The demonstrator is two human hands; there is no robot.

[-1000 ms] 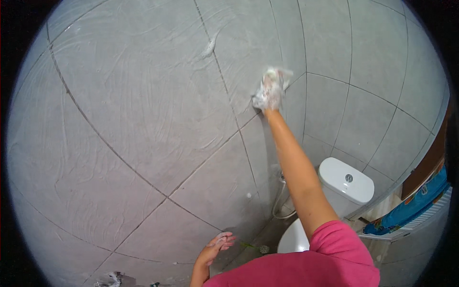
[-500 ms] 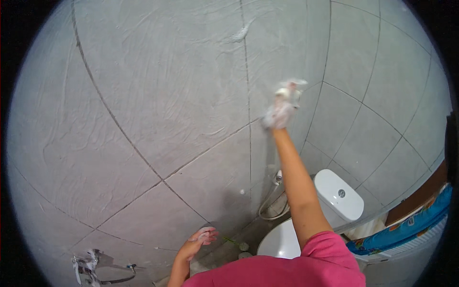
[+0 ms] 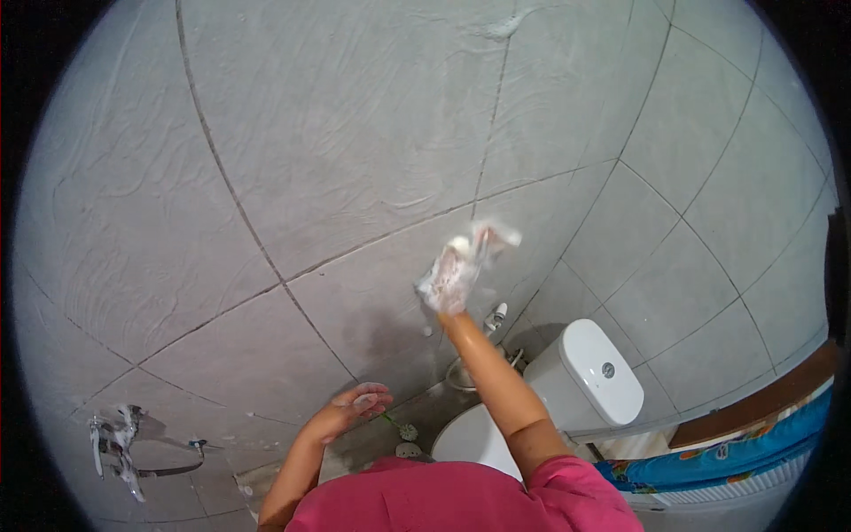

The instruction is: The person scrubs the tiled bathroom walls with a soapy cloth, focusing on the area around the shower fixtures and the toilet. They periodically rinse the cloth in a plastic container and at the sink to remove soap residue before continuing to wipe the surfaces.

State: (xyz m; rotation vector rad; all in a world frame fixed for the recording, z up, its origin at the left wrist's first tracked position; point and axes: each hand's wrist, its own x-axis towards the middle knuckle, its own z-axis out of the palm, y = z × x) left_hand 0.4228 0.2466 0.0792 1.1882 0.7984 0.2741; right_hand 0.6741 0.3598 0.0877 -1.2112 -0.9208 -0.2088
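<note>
Head view: right hand (image 3: pixel 450 282) grasps a soapy white cloth (image 3: pixel 505 233) bunched around its fingers by the tiled wall (image 3: pixel 381 168); left hand (image 3: pixel 353 410), lower left of them, has fingers loosely released

1. No words, numbers or signs can be read anywhere in the view.
2. The round grey disc (image 3: pixel 608 371) on the white lid (image 3: pixel 612 401) of the toilet tank (image 3: pixel 551 387) shows faint darker marking; it is too small to tell whether this is lettering.
3. The blue cloth (image 3: pixel 709 470) at the lower right carries orange and pale patches, which resolve into no legible letters or figures.
4. The tap (image 3: pixel 124 446) at the lower left is too small and soapy for any marking to be made out.
</note>
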